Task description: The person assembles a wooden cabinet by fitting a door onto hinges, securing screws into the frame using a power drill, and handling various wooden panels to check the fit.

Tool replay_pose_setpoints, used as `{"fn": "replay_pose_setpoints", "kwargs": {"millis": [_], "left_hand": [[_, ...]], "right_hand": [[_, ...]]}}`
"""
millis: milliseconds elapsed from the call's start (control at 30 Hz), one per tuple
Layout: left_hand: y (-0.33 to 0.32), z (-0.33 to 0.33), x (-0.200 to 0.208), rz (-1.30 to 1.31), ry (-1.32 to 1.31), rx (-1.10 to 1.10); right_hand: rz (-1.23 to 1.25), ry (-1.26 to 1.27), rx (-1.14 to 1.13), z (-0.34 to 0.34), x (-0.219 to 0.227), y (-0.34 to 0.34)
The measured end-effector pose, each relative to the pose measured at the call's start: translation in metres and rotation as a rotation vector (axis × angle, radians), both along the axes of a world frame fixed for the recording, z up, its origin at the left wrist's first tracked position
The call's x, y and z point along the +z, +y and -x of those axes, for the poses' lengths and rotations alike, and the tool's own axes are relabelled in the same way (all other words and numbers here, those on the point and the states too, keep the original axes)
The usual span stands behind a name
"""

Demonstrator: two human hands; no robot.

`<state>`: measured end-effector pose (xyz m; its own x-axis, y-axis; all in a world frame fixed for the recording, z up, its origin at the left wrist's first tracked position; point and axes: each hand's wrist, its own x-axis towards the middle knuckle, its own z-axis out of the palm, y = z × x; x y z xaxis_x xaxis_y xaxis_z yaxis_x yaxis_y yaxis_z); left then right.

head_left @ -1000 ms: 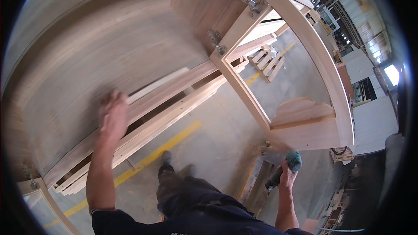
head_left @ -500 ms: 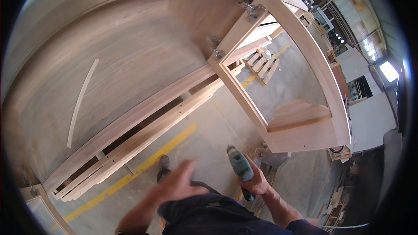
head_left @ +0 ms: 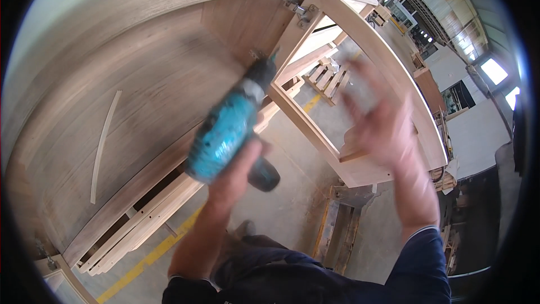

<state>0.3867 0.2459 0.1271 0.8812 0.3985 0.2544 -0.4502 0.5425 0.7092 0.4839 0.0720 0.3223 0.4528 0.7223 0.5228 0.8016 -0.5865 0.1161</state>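
Note:
A teal and black cordless drill [head_left: 225, 132] is in my left hand [head_left: 229, 184], fingers wrapped round its grip. Its bit points up and away, close to the hinge side of an open wooden door frame [head_left: 308, 117]. My right hand [head_left: 385, 129] is raised in front of that frame's far side, blurred, with the fingers apart and nothing in them. A metal hinge [head_left: 305, 16] joins the frame's top to the cabinet [head_left: 152, 73]. Around the lower hinge, the drill's chuck blocks most of the view.
A thin wood strip [head_left: 106, 146] lies inside the cabinet. Another hinged door [head_left: 67, 281] stands at the lower left. On the concrete floor are a yellow line [head_left: 149, 256] and a pallet [head_left: 328, 81]. Past the door's lower edge is a low wooden stand [head_left: 337, 225].
The drill has passed from my right hand to my left and risen toward the door's hinge side. My emptied right hand has moved up and right, in front of the door frame.

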Motion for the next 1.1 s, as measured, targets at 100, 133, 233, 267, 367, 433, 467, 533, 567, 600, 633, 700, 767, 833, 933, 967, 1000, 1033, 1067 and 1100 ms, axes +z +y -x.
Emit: {"fn": "replay_pose_setpoints", "kwargs": {"millis": [100, 133, 233, 267, 367, 433, 467, 533, 567, 600, 633, 700, 767, 833, 933, 967, 1000, 1033, 1067, 1100], "left_hand": [[0.028, -0.027, 0.038, -0.062, 0.084, 0.071], [0.036, -0.036, 0.049, -0.046, 0.111, 0.062], [0.060, -0.067, 0.066, -0.110, 0.113, 0.045], [0.067, -0.078, 0.067, -0.160, 0.083, 0.056], [0.075, -0.100, 0.073, -0.177, 0.064, 0.055], [0.081, -0.113, 0.072, -0.205, 0.082, 0.063], [0.082, -0.119, 0.071, -0.230, 0.090, 0.069], [0.083, -0.128, 0.073, -0.228, 0.091, 0.053], [0.083, -0.132, 0.073, -0.222, 0.090, 0.043], [0.086, -0.137, 0.072, -0.206, 0.074, 0.044], [0.088, -0.140, 0.070, -0.209, 0.076, 0.044], [0.088, -0.146, 0.068, -0.180, 0.060, 0.028], [0.087, -0.149, 0.068, -0.177, 0.059, 0.017], [0.089, -0.149, 0.068, -0.177, 0.060, 0.016], [0.093, -0.151, 0.066, -0.159, 0.052, -0.006], [0.097, -0.152, 0.066, -0.160, 0.054, -0.006], [0.102, -0.153, 0.067, -0.177, 0.055, -0.023], [0.106, -0.153, 0.069, -0.193, 0.056, -0.039], [0.110, -0.154, 0.071, -0.207, 0.069, -0.042], [0.113, -0.154, 0.073, -0.210, 0.069, -0.044]], "right_hand": [[0.049, -0.378, -0.203, -0.079, 0.044, 0.006], [0.038, -0.246, -0.218, -0.094, 0.052, 0.015], [0.064, 0.179, -0.194, -0.129, 0.064, 0.039], [0.062, 0.177, -0.196, -0.142, 0.063, 0.043], [0.071, 0.101, -0.191, -0.170, 0.053, 0.045], [0.047, 0.026, -0.221, -0.176, 0.046, 0.048], [0.033, -0.013, -0.196, -0.175, 0.042, 0.046], [0.036, 0.035, -0.185, -0.177, 0.044, 0.044], [0.042, 0.081, -0.168, -0.178, 0.046, 0.042], [0.038, 0.085, -0.168, -0.170, 0.049, 0.048], [0.035, 0.125, -0.143, -0.155, 0.053, 0.056], [0.032, 0.168, -0.127, -0.146, 0.057, 0.060], [0.032, 0.151, -0.131, -0.147, 0.057, 0.056], [0.041, 0.115, -0.106, -0.155, 0.055, 0.050], [0.060, 0.070, -0.104, -0.156, 0.053, 0.049], [0.070, 0.063, -0.130, -0.156, 0.053, 0.050], [0.069, 0.063, -0.131, -0.155, 0.055, 0.051], [0.071, 0.096, -0.149, -0.155, 0.056, 0.052], [0.073, 0.128, -0.167, -0.155, 0.056, 0.052], [0.071, 0.129, -0.169, -0.156, 0.056, 0.052]]}}
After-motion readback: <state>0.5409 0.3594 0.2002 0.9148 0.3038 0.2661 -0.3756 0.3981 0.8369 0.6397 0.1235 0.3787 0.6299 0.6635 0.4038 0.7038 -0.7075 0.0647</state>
